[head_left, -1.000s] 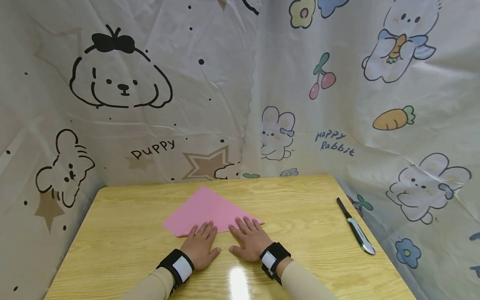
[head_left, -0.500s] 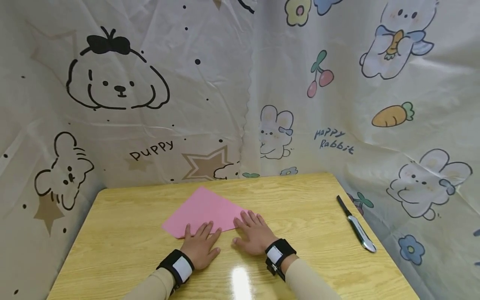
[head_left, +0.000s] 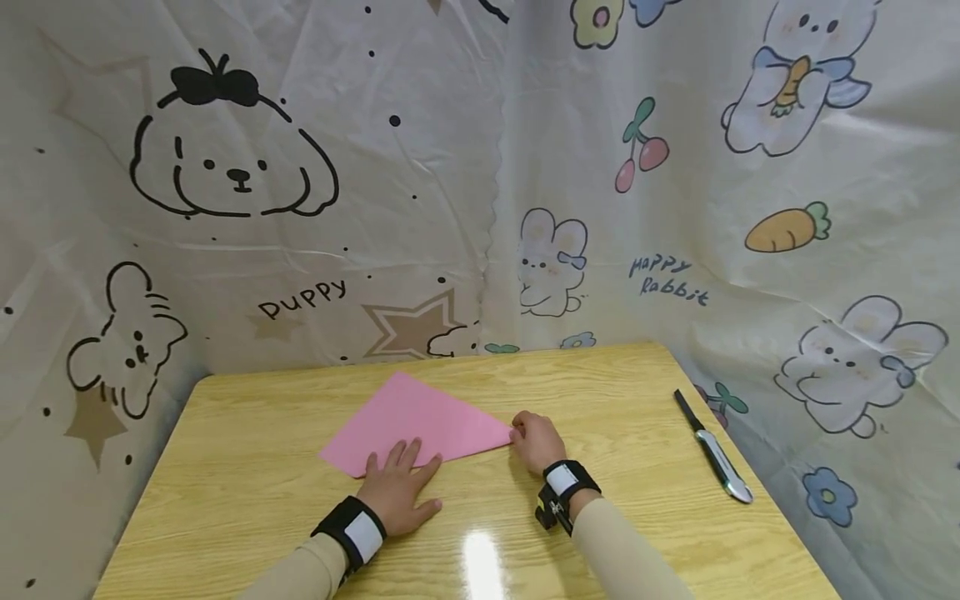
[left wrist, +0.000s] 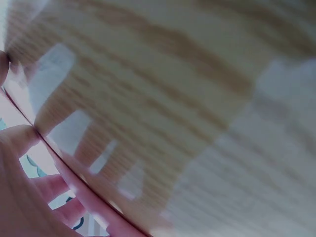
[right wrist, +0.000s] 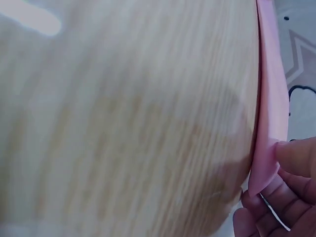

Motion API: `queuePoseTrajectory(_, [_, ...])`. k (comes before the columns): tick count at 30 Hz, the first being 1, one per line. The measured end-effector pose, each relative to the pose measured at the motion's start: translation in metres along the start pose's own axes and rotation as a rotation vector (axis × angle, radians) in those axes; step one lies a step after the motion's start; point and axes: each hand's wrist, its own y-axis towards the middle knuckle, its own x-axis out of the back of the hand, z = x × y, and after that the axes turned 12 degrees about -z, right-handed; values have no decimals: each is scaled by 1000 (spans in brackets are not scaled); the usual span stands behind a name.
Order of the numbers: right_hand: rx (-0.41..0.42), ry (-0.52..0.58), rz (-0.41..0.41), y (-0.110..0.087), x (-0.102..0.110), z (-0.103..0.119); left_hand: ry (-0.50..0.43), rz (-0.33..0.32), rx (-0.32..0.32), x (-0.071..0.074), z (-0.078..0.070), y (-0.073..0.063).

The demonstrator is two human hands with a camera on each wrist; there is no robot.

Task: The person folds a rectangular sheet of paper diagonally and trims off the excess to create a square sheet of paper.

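Observation:
A pink sheet of paper (head_left: 420,417), folded into a rough triangle, lies on the wooden table with its long edge toward me. My left hand (head_left: 397,492) rests on that near edge left of centre, fingers spread and straight. At the paper's right corner, my right hand (head_left: 537,442) pinches the tip between thumb and curled fingers. The right wrist view shows the thumb on top of the pink paper (right wrist: 272,108) and the fingers beneath its pointed end. In the left wrist view the left hand (left wrist: 29,187) lies along the paper's edge.
A utility knife (head_left: 720,462) with a grey-green handle and black blade end lies near the right edge of the table (head_left: 247,500). Behind and beside the table hangs a light cloth (head_left: 420,167) printed with cartoon animals.
My right hand has slid right along the near edge to the paper's corner, going from flat, spread fingers to a pinch on it. The left hand stays nearly in place on the paper.

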Motion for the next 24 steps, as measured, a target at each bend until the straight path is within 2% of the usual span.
queuePoseTrajectory(3, [3, -14, 15, 4, -4, -3, -10, 22, 3, 4, -2, 0])
queuePoseTrajectory(11, [-17, -54, 80, 11, -6, -3, 17, -2, -10, -5, 2, 1])
queuePoseTrajectory(19, [0, -150, 124, 15, -7, 1, 1, -7, 2, 8, -6, 0])
queuePoseTrajectory(24, [17, -213, 117, 17, -12, 3, 25, 3, 0, 6, -4, 0])
